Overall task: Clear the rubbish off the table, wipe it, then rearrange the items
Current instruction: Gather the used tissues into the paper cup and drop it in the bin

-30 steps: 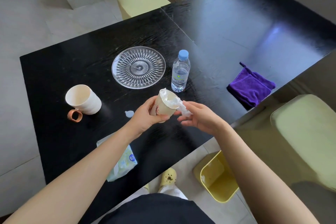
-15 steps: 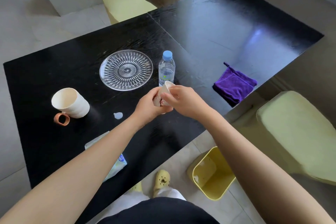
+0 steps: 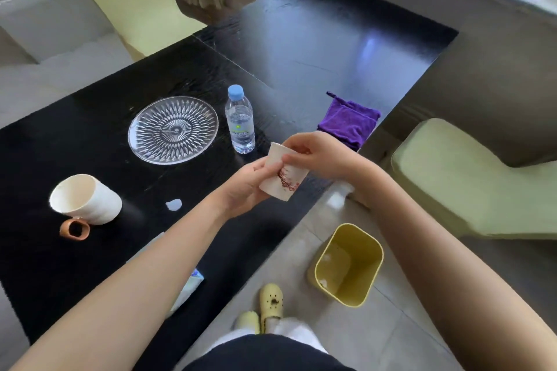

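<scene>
A white paper cup [image 3: 283, 182] with a red print hangs tilted above the near edge of the black table [image 3: 90, 265]. My left hand [image 3: 241, 190] grips its side from the left. My right hand [image 3: 319, 153] is closed over its rim from the right, so the inside is hidden. A blurred white lump [image 3: 337, 196] shows just below my right wrist, over the floor. A small white scrap [image 3: 174, 204] lies on the table. A yellow bin [image 3: 349, 265] stands open on the floor below my right arm. The purple cloth [image 3: 349, 120] lies by the table's right edge.
On the table stand a clear glass plate [image 3: 173, 129], a water bottle [image 3: 240, 120] and a white mug with an orange handle [image 3: 87, 199]. A tissue pack [image 3: 188, 286] lies half hidden under my left forearm. Pale green chairs [image 3: 470, 178] stand right and behind.
The white tissue my right hand held at the cup's mouth is out of sight; that hand now covers the rim. The cup has moved right, toward the table's edge.
</scene>
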Available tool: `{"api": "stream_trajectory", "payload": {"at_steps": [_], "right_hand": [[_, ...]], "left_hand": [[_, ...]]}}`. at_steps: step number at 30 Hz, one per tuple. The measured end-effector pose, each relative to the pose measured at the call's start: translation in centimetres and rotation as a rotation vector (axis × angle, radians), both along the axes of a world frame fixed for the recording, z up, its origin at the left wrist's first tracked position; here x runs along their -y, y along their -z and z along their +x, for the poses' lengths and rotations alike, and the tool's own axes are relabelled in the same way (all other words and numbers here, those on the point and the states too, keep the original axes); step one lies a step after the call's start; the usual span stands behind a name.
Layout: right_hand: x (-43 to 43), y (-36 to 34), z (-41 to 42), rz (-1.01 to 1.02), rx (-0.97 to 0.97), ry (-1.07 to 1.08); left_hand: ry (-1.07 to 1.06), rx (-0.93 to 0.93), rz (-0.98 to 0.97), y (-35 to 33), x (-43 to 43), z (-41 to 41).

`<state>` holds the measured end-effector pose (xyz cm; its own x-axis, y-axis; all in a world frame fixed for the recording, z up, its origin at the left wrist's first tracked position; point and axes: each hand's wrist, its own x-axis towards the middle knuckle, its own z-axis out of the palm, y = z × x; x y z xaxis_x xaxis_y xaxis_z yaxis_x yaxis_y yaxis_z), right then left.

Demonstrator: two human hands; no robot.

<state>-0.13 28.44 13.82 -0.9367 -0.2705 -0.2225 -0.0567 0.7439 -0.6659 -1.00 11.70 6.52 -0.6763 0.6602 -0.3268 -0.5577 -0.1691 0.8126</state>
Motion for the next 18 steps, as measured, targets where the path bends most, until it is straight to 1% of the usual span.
{"api": "stream_trajectory", "payload": {"at_steps": [3,4,6,7,9,11,14,18], "right_hand": [[-1.8,0.5,1.9,0.036,-0.021,0.128],[-2.5,0.9,2.6,0.064,-0.036,0.17],[-3.7,1.7,4.1,0.055,-0.036,0.293],[-4.3,2.1,4.9,0.033,-0.002,0.362],[-5.6,2.8,6.3,-0.031,0.127,0.467],[-6.8,3.6,7.8,-0.124,0.222,0.506],[-8.6,5.2,9.6,-0.222,0.242,0.557],[-10.9,8.8,10.5,-0.303,0.287,0.623]], "left_hand": [[-0.047,0.027,0.02,1.0,-2.0,0.5],[-0.067,0.021,0.021,1.4,-2.7,0.8],[-0.07,-0.02,0.004,1.9,-4.3,1.4],[-0.059,-0.047,-0.01,2.1,-5.1,1.7],[-0.044,-0.106,-0.052,2.4,-6.7,2.3],[-0.019,-0.161,-0.106,2.7,-8.2,3.1],[0.027,-0.233,-0.199,3.6,-10.3,4.5],[0.059,-0.252,-0.3,5.9,-13.0,5.8]]}}
